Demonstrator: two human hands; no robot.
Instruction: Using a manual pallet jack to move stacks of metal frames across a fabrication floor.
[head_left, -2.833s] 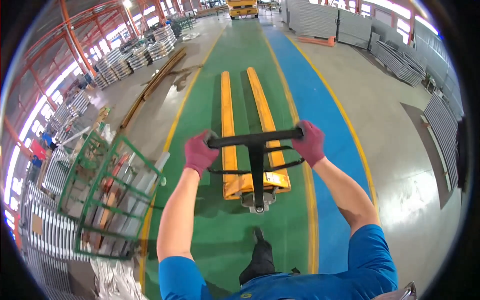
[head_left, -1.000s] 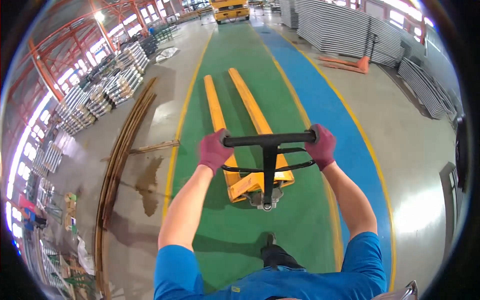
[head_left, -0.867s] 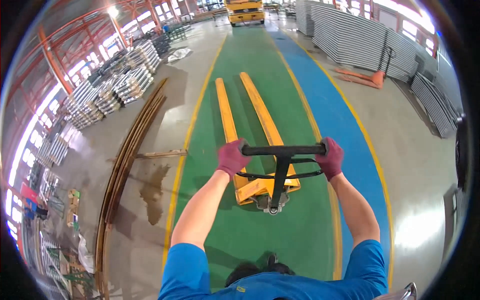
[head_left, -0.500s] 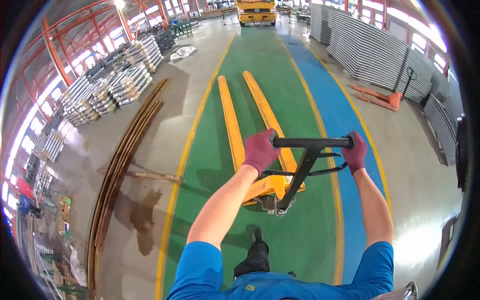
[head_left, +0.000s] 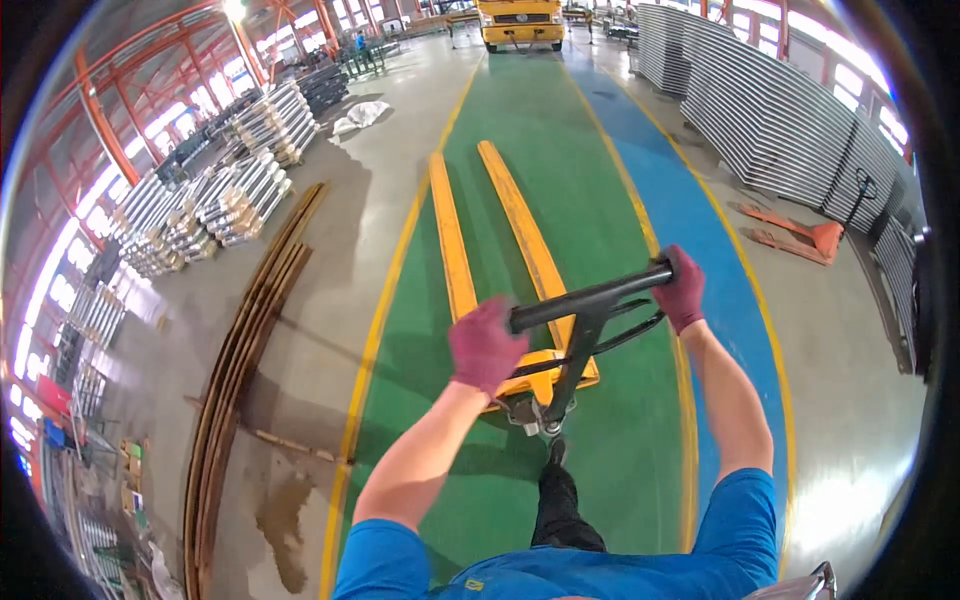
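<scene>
Right hand (head_left: 681, 289) closed around the far right end of a black handle (head_left: 590, 298); left hand (head_left: 487, 346) at its near left end.

We see the handle's crossbar (head_left: 620, 288) slanting from near left to far right, its shaft (head_left: 573, 368) rising from the near end of a yellow pallet truck (head_left: 521, 224) on the green lane (head_left: 625, 480). Both forks (head_left: 452, 235) point away from us, leaning slightly left at their far tips (head_left: 486, 149). The truck lies left of the right hand, and in our view the left hand is the nearer to it. That hand is blurred at the crossbar's end; we cannot tell whether its fingers wrap it.
</scene>
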